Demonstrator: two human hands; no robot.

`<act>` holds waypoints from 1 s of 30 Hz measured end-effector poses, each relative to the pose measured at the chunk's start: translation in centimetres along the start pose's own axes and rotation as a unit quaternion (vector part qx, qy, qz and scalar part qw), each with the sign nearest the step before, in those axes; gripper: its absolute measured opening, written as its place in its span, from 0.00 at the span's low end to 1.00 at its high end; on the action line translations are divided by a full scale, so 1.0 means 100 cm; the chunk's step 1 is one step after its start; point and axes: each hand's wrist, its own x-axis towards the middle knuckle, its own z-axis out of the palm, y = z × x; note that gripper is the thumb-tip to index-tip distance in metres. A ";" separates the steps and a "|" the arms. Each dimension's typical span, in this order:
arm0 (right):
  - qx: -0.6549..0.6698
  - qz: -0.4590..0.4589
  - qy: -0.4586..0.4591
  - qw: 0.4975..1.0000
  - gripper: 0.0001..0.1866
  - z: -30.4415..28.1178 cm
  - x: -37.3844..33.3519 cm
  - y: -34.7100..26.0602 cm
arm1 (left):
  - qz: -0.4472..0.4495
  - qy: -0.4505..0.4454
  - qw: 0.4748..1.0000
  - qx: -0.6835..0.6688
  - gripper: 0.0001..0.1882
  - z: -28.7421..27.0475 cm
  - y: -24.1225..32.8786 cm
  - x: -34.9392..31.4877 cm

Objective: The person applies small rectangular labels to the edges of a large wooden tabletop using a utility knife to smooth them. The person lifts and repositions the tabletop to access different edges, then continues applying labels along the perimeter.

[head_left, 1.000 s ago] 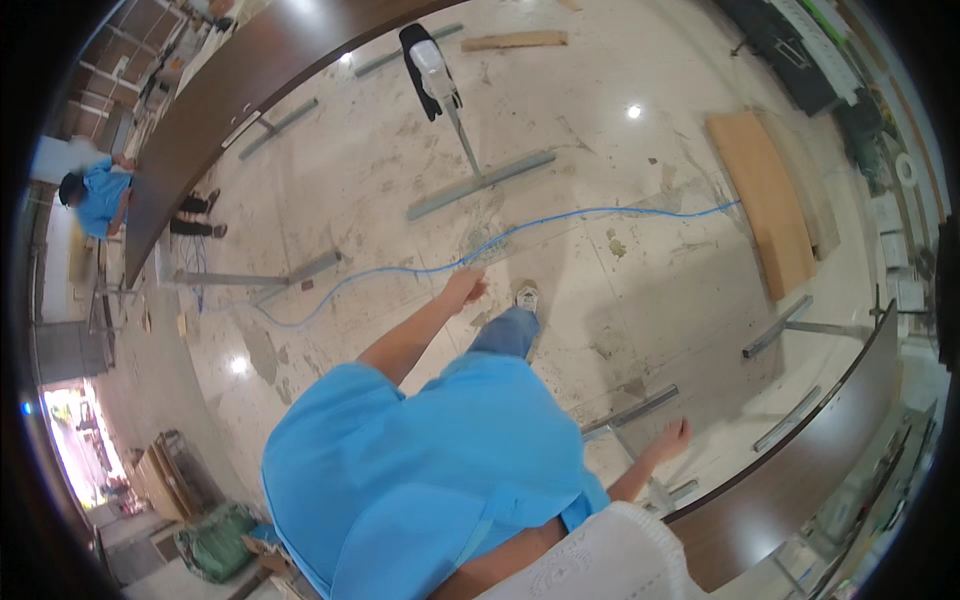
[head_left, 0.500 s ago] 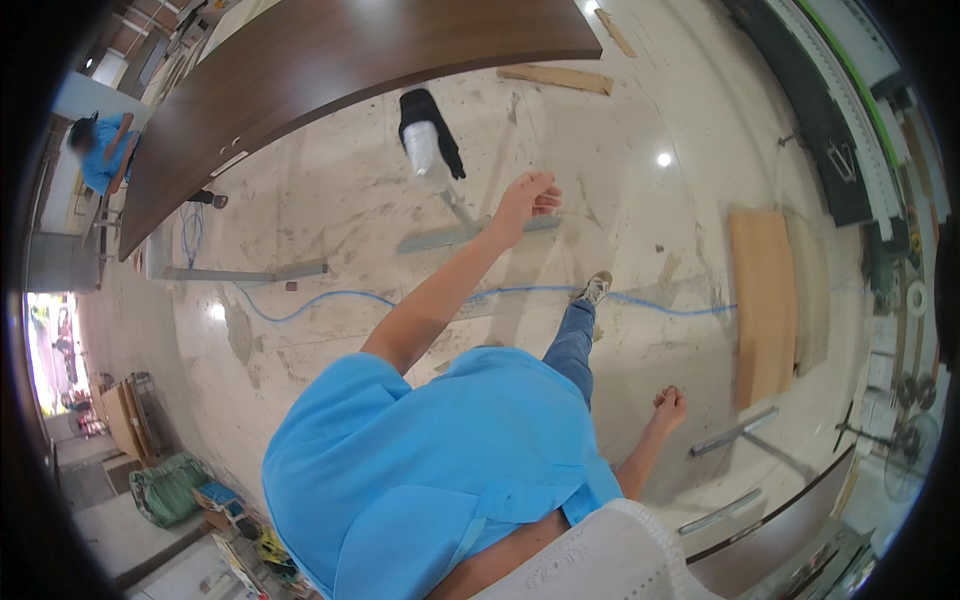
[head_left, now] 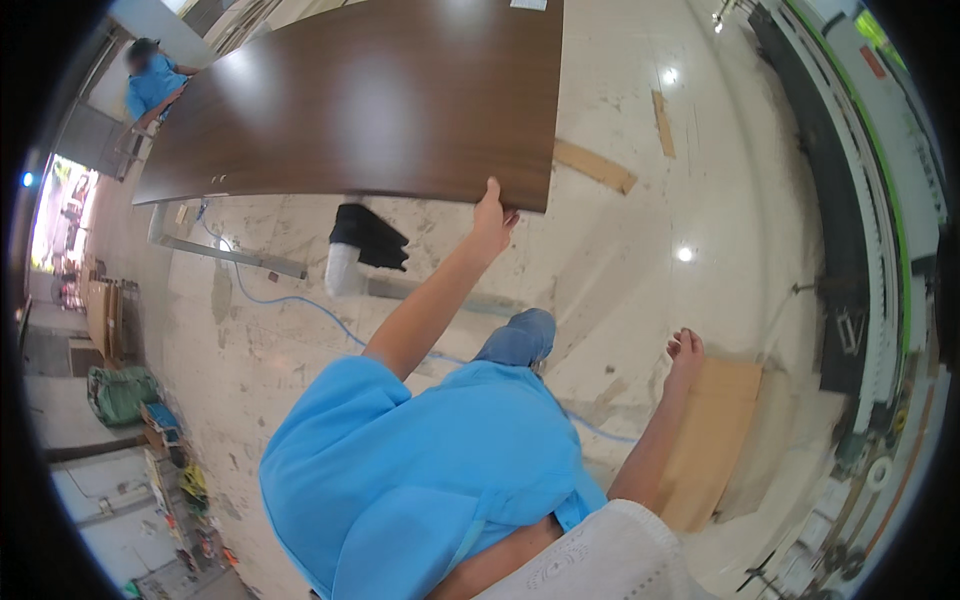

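My left hand (head_left: 491,222) is at the near edge of a large dark brown wood-grain panel (head_left: 400,120), close to its right corner. The thumb lies on the panel's top face, and the other fingers curl at its edge. To the right, my right hand (head_left: 686,349) hangs in the air above the floor with loosely bent fingers and nothing in it. Black cloth (head_left: 370,236) and a white wrapped piece (head_left: 342,270) show just below the panel's near edge.
A light brown board (head_left: 712,440) lies near my right arm. Wood strips (head_left: 597,167) and a blue hose (head_left: 290,298) are on the floor. A long machine (head_left: 855,200) lines the right side. Another person in blue (head_left: 155,85) stands at the panel's far left end.
I have moved forward, and the panel now sits closer. My left hand has gone from free air to the panel's edge. My right hand has risen and moved forward.
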 end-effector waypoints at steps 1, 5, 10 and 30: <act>-0.003 -0.009 -0.027 1.000 0.12 0.024 0.027 -0.017 | 0.033 0.039 0.997 -0.049 0.43 0.012 -0.009 0.002; -0.013 0.008 -0.138 0.990 0.12 0.134 0.104 -0.048 | 0.128 0.193 0.969 -0.089 0.46 0.031 -0.046 0.005; -0.064 0.025 -0.319 0.945 0.13 0.294 0.195 -0.081 | 0.263 0.269 0.916 -0.137 0.44 0.046 -0.061 0.019; -0.245 -0.685 -0.490 0.480 0.29 0.754 0.387 -0.317 | 0.219 0.499 0.806 -0.229 0.35 0.088 -0.057 0.011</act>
